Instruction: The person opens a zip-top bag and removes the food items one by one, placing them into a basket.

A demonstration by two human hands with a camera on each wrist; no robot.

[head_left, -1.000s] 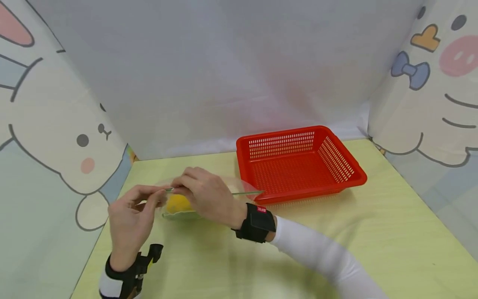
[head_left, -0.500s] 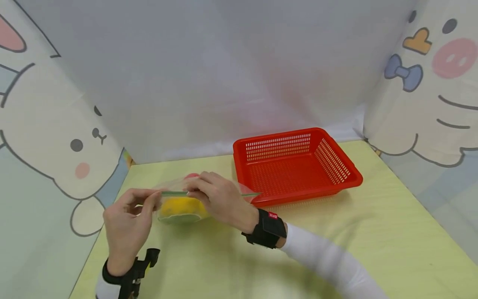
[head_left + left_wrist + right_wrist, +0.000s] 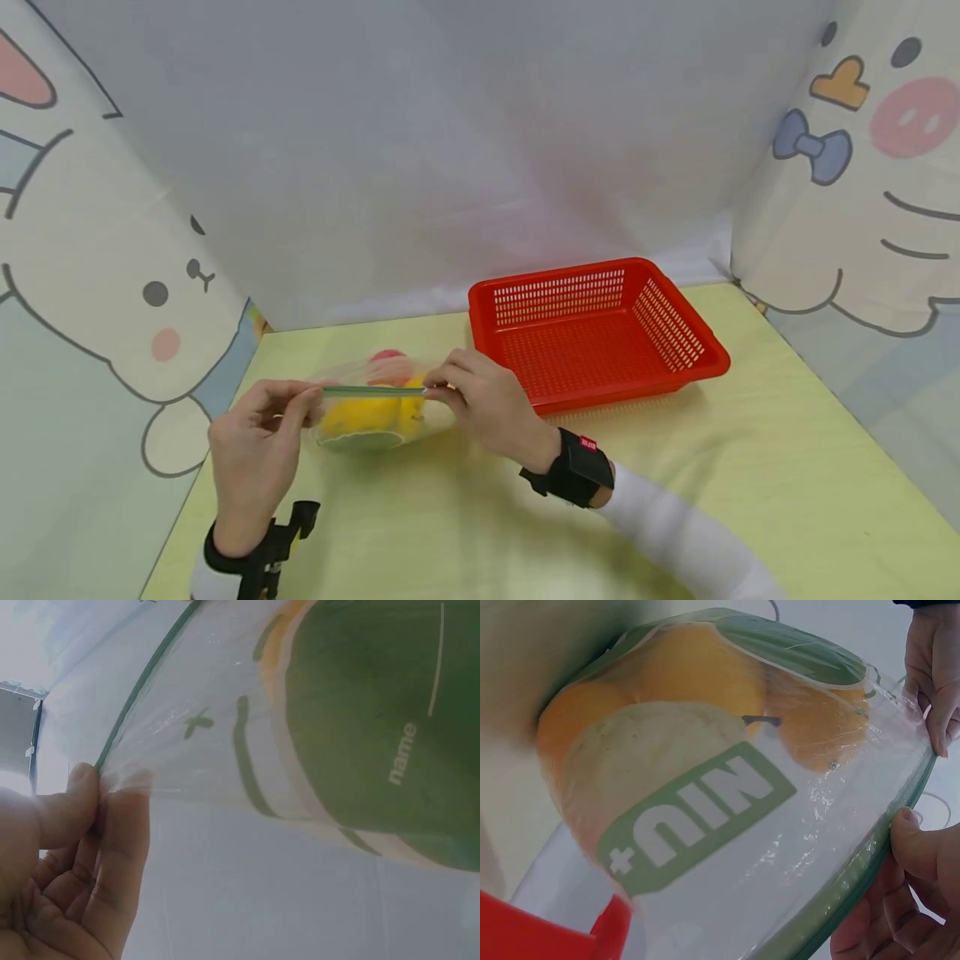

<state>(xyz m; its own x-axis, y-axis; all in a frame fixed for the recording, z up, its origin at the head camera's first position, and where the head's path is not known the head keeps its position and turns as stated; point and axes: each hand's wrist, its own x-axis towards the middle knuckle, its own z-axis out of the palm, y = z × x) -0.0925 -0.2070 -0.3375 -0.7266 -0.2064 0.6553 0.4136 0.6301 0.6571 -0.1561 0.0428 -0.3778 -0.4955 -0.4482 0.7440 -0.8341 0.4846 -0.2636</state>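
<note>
A clear zip bag (image 3: 363, 440) with green print hangs between both hands above the table. Yellow fruits (image 3: 701, 671) and a pale round fruit (image 3: 641, 746) with a dark stem fill its lower part; a red one (image 3: 388, 367) shows in the head view. The left hand (image 3: 255, 454) pinches the left end of the green zip strip (image 3: 375, 391) between thumb and fingers. Farther right along the strip, the right hand (image 3: 495, 408) pinches it with thumb and forefinger. The right end of the strip is hidden behind that hand.
A red slotted basket (image 3: 622, 397) with nothing in it stands at the back right, just beyond the right hand. Behind it rises a pale wall (image 3: 450, 167). The light yellow-green table (image 3: 675, 500) extends to the front and right. Printed cartoon panels flank both sides.
The right hand has slid rightward along the zip strip, away from the left hand, uncovering more strip and fruit. The left hand keeps its pinch on the strip's left end.
</note>
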